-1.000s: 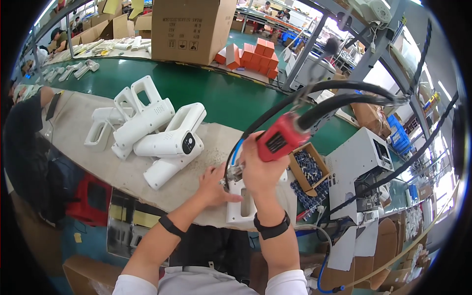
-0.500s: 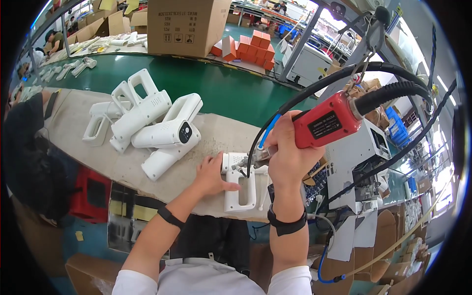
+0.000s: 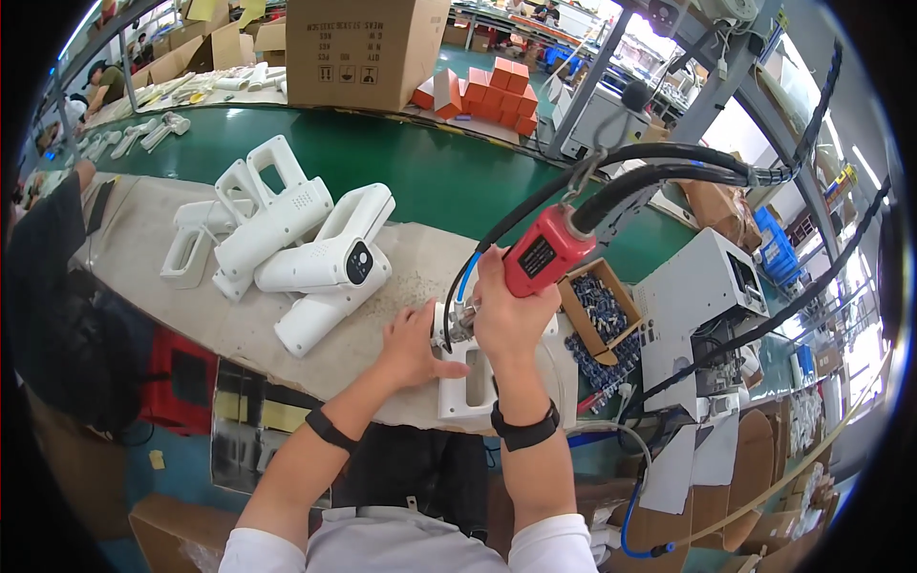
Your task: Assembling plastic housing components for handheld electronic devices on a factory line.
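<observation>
Looks like the screw-driving step: the red power screwdriver [image 3: 537, 256] is gripped tight by the right hand [image 3: 506, 320], tip down on the white housing [image 3: 470, 377], which is pinned flat on the desk [image 3: 143, 250] by the left hand [image 3: 413, 346]. A steady, upright tool is probably needed next.

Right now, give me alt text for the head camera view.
A right hand presses a red power screwdriver onto a white plastic housing that the left hand steadies. More white housings lie left; a box of screws sits right.

Right hand [image 3: 511, 320] presses red screwdriver [image 3: 546, 250] onto white housing [image 3: 470, 382].
</observation>
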`<action>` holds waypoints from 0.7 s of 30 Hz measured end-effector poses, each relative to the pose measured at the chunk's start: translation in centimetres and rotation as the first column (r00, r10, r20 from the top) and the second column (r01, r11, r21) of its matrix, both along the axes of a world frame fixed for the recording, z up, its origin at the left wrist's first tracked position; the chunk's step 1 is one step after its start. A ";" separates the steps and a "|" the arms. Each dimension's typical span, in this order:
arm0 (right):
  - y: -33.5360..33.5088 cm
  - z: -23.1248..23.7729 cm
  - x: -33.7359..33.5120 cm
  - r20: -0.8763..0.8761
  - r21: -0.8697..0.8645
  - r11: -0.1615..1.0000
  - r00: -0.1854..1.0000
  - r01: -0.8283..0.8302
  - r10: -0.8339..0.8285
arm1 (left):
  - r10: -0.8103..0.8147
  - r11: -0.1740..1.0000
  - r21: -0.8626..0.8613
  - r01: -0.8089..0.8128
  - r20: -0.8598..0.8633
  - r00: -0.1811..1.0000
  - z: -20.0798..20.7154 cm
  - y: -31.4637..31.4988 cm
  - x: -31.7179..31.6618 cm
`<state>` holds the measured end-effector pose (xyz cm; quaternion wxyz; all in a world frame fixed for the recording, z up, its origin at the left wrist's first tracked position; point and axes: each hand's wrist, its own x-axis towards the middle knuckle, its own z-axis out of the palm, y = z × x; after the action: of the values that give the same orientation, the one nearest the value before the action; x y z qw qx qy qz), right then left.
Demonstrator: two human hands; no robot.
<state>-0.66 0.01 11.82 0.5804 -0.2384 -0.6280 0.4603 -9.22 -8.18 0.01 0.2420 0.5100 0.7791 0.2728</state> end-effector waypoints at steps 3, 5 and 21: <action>0.0 -0.5 -0.1 0.000 -0.023 0.999 0.999 -0.036 0.036 | 0.050 0.996 0.082 -0.043 -0.078 0.996 0.4 -0.7 1.4; 0.2 0.0 0.2 0.011 -0.006 0.999 0.999 -0.037 0.037 | 0.026 0.972 0.236 -0.005 -0.087 0.996 0.0 -1.2 2.9; -2.2 4.8 8.0 -0.081 0.060 0.998 0.997 -0.001 0.006 | 0.156 0.983 0.111 -0.144 -0.115 0.981 -0.7 1.6 0.9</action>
<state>7.30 -2.18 16.57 0.6117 -0.2010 -0.6176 0.4517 -8.30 -6.60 -0.72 0.1455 0.4774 0.8138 0.2976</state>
